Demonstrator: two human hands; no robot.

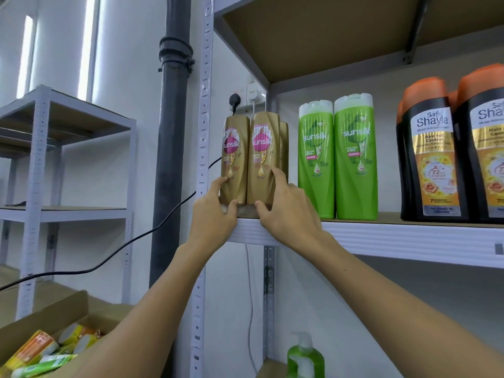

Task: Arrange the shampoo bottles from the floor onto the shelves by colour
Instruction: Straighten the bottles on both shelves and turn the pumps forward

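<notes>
Two gold shampoo bottles stand upright at the left end of the shelf (381, 233), with a third gold one partly hidden behind them. My left hand (215, 208) grips the base of the left gold bottle (235, 156). My right hand (286, 205) grips the base of the right gold bottle (264, 156). Just to the right stand two green shampoo bottles (336, 159). Further right are black bottles with orange caps (431, 154), one cut off by the frame edge.
A cardboard box (46, 320) with yellow and green packs sits at the lower left. A green pump bottle (304, 358) stands on the lower shelf. A dark pipe (171, 132), a wall socket with a black cable, and a second grey rack (38, 159) lie to the left.
</notes>
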